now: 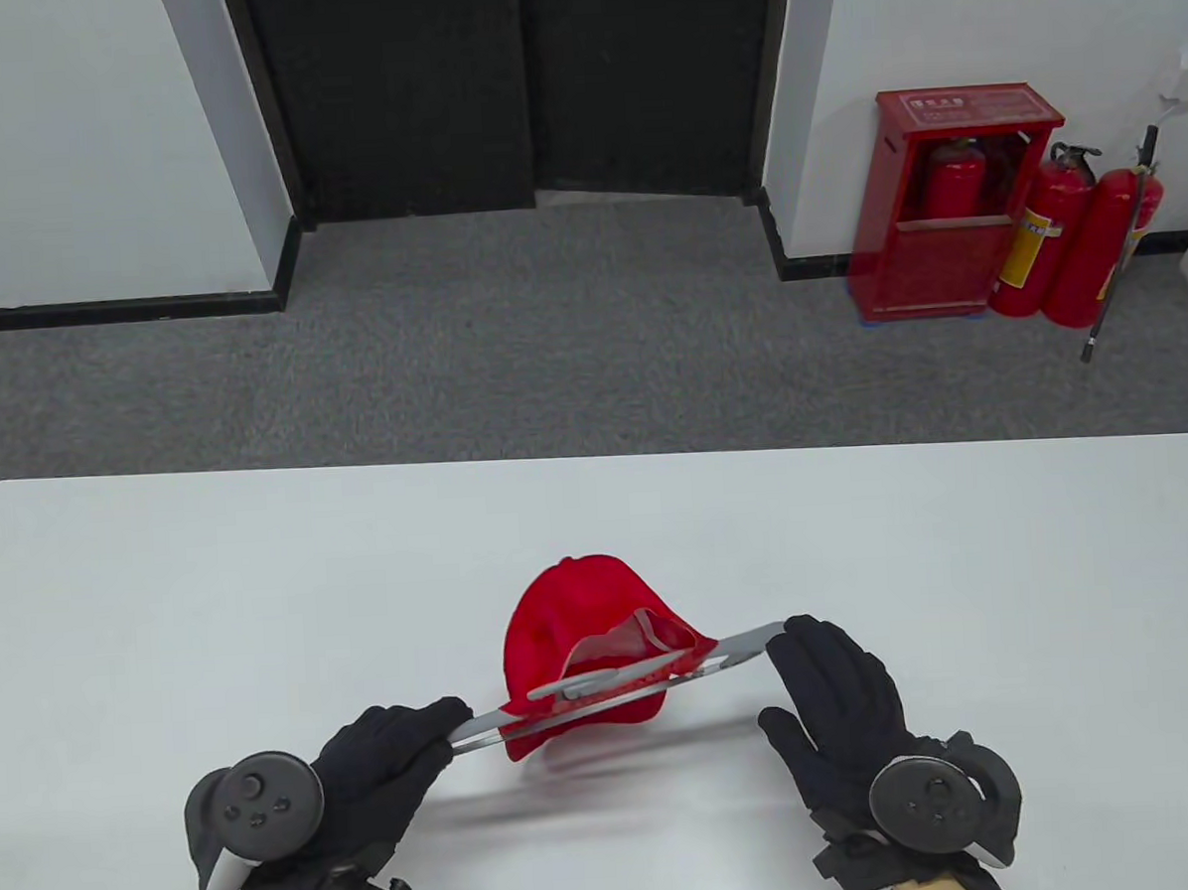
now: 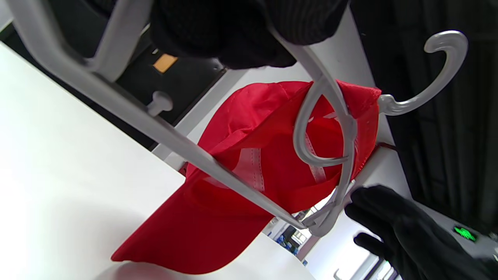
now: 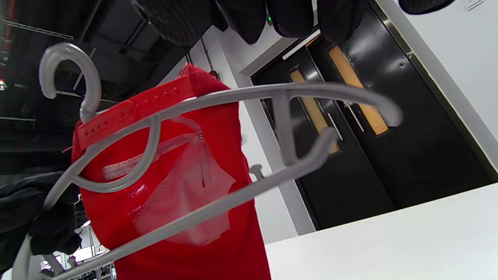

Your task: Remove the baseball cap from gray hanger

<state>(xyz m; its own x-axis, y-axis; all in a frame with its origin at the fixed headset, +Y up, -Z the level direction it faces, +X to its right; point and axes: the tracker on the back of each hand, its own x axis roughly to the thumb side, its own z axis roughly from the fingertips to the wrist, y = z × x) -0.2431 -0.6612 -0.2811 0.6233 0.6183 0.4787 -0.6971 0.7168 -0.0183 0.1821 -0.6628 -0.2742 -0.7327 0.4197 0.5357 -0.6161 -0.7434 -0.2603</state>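
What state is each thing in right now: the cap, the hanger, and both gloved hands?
Baseball cap: still hung on the hanger, dangling above the table.
Gray hanger: lifted off the table, held at its left end.
Left hand: grips the hanger's left end.
Right hand: fingers spread open at the hanger's right end; contact is unclear.
Doors: shut.

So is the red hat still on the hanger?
Yes, on. The baseball cap hangs around the gray hanger, whose bars pass through it.
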